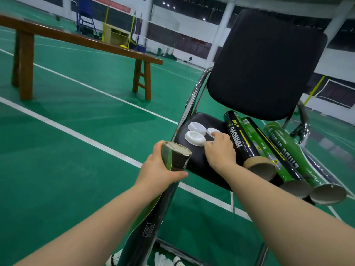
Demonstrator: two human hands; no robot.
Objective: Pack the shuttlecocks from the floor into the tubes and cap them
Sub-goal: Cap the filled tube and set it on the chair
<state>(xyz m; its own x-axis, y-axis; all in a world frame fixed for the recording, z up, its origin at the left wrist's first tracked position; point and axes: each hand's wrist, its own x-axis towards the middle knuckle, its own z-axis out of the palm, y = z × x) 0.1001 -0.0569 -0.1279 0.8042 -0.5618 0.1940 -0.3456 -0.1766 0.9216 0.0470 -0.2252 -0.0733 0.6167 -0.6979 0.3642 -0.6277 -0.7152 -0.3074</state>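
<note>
Pinching cap (212, 131), tube (173, 157) beside seat edge (199, 170)

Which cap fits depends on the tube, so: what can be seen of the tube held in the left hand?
The tube is long cardboard, printed black with a green stripe and a small boxed label. Its top end is open, uncapped, the brown rim frayed. It tilts, top away from the camera, lower end leaving the frame. The left hand grips it just below the rim.
</note>
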